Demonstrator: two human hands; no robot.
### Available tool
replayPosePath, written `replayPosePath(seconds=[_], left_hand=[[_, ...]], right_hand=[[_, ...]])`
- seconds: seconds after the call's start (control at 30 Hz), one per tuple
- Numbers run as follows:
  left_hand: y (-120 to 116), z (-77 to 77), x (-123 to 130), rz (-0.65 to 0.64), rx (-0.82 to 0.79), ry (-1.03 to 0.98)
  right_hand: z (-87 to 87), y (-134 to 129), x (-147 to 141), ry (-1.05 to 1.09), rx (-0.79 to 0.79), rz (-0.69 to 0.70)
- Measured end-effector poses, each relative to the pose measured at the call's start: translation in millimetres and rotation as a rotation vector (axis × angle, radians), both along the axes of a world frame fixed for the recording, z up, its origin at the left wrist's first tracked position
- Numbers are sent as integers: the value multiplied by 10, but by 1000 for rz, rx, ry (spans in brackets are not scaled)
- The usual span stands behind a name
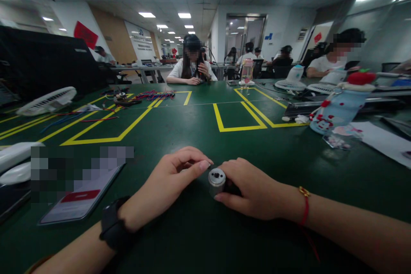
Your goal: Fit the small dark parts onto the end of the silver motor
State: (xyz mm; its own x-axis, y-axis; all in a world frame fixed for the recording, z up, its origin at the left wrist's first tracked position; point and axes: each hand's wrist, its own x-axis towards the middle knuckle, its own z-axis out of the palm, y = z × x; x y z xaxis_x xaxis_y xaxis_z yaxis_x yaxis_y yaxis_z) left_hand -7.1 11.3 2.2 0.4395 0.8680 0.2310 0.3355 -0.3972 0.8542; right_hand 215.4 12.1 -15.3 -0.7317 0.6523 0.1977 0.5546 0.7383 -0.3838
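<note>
A small metal cylinder (216, 182) stands upright on the green table, with holes in its silvery top face. My right hand (247, 186) is wrapped round its right side, the thumb at the near side. Just left of the cylinder is my left hand (178, 173), its thumb and forefinger pinched together. A tiny piece shows at those fingertips, too small to name. The left hand's other fingers are curled and partly hidden behind the thumb. Between the left fingertips and the cylinder's top is a small gap.
A phone (86, 192) lies left of my left forearm. Coloured wires (154, 96) and a white fan (48, 102) are further back left. At the right stand a blue bottle (338, 107), paper (385, 141) and a small clear packet (337, 141). A person sits across the table.
</note>
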Motion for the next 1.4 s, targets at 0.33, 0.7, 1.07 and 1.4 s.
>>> replayPosePath(seconds=[0.33, 0.7, 1.07, 1.4], left_hand=[[146, -121, -166, -178, 54, 325], [173, -176, -194, -218, 143, 460], [147, -183, -181, -192, 126, 445], [169, -158, -167, -183, 76, 374]], right_hand=[[-22, -3, 37, 2, -31, -5], [-14, 11, 17, -15, -38, -4], [-14, 3, 24, -22, -39, -12], [-31, 14, 28, -6, -42, -8]])
